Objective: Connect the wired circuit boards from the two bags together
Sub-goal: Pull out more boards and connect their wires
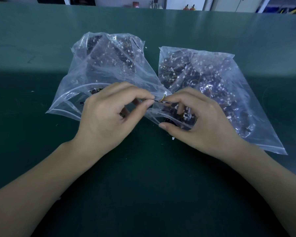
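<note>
- between the two bag mouths, low over the green table (pixel 41 168), both hands are meeting at one small joint: a white plug (pixel 165 93) with a yellowish wire (pixel 163 98) looping out of it.
- the left hand (pixel 108 115) is pinching something thin and dark between thumb and forefinger, right beside the plug; its other fingers are curling under and holding nothing i can make out.
- the right hand (pixel 200 120) is pinching the other end of the same dark piece from the opposite side, its thumb stretching low along the mouth of the right bag (pixel 212 79).
- the boards themselves are too small and too covered by fingertips to tell apart; whether the plug is already seated i cannot tell.
- the left bag (pixel 99 65) is lying open toward the person, full of dark boards with white plugs; the right bag is just as full, the two touching near the hands.
- doing this step well, as i judge it: gripping the plug housing, not the wire, since a pull on the thin wire is likely stressing its joint.
- lining plug and socket up straight before pushing, as a tilted plug is probably jamming or bending pins.
- pushing evenly until it is sitting flush, then giving a light tug on the housings to check.
- lifting the pair clear of the bag film, so no plastic is getting caught in the joint.
- a loose white plug (pixel 173 138) is lying on the table just below the right thumb.
</note>
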Demonstrator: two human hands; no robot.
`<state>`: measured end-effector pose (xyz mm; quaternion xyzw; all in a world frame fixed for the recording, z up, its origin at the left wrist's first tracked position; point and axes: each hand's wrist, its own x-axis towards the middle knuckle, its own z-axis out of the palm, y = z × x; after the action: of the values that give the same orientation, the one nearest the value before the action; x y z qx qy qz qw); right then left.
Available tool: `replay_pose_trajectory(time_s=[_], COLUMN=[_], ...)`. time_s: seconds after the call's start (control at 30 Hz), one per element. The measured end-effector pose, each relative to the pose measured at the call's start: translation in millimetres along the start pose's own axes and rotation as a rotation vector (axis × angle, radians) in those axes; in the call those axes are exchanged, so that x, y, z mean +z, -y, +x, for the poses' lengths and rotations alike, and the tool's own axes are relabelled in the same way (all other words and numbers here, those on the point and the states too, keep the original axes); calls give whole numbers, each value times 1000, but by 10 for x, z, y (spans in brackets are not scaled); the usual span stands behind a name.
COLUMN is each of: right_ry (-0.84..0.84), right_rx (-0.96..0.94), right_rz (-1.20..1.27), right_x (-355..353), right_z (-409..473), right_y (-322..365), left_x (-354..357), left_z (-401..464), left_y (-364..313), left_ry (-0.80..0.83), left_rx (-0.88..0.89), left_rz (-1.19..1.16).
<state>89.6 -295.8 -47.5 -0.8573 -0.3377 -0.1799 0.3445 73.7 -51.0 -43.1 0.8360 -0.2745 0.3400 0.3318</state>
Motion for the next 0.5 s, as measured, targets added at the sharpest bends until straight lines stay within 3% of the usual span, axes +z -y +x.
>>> replay_pose_trajectory(time_s=[0.27, 0.5], right_ry=[-143, -223], right_rx=[38, 17], right_rz=[11, 27], right_x=[-8, -14], right_z=[-2, -2], right_y=[-48, -1], left_x=[21, 60], left_z=[-3, -7], left_y=[34, 47], left_ry=[65, 80], left_rx=[54, 146], left_rz=[-53, 60])
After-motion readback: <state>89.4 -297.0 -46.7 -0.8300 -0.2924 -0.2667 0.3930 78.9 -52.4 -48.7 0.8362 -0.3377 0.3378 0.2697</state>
